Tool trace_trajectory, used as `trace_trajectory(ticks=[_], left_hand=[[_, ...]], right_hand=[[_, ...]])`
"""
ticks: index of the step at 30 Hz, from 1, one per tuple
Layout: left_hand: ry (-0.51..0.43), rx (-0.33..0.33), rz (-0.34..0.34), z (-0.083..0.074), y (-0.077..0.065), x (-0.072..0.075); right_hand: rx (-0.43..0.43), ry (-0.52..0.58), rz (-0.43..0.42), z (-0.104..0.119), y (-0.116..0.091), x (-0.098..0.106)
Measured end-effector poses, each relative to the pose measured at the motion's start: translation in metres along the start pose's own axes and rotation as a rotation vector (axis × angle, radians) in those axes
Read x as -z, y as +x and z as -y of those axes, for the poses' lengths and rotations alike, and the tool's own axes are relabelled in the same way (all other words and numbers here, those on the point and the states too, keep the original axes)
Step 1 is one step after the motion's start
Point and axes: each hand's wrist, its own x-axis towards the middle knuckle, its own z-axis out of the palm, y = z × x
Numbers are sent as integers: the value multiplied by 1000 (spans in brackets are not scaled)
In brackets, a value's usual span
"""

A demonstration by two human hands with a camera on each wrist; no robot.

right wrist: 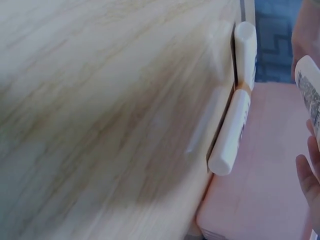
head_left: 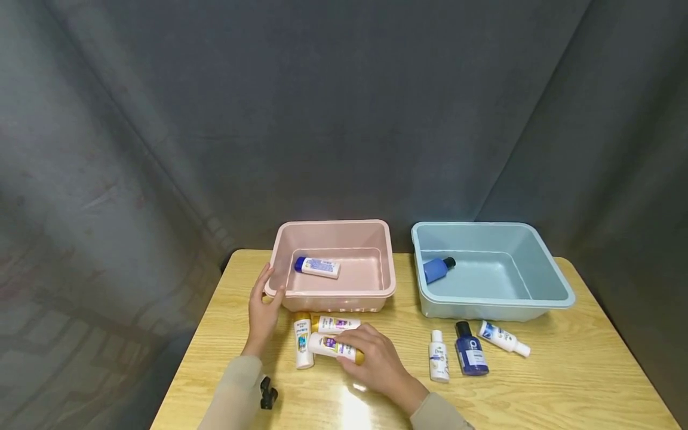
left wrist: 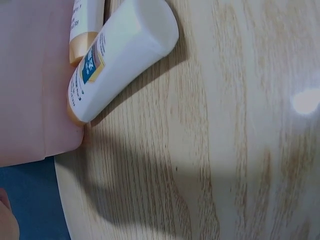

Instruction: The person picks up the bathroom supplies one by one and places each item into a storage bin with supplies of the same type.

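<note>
Nearby, two gold-capped bottles (head_left: 303,345) lie on the desk (head_left: 204,370) just beside the pink tub's (head_left: 344,293) near side; a blue tub (head_left: 491,278) sits right. The left hand (head_left: 262,316), fingers spread, touches the pink tub's near left corner. Nearer than the far gold-capped one, the right hand (head_left: 376,357) grips a white bottle (head_left: 322,344), gold-capped, with a purple label patch.

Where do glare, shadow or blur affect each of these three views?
Head view: white glare on the table near the right hand; left wrist view: a bright glare spot at the right edge, with broad soft shadow lower down; right wrist view: hazy, the wood grain looking smeared.
</note>
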Motion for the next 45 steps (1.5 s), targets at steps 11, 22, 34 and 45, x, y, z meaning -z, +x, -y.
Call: trace_trajectory(ticks=[11,22,34,45], left_hand=[[-9,14,-9,1,0,4],[-3,24,-25,3,-2,2],[-13,8,-21,9,-4,-3],[-24,8,-35,8,0,-4]], right_hand=[[48,-16,-51,-4,3,2],[-16,-3,-44,-3,4,6],[39,27,-106,-3,9,16],[79,41,-133,-3,27,27]])
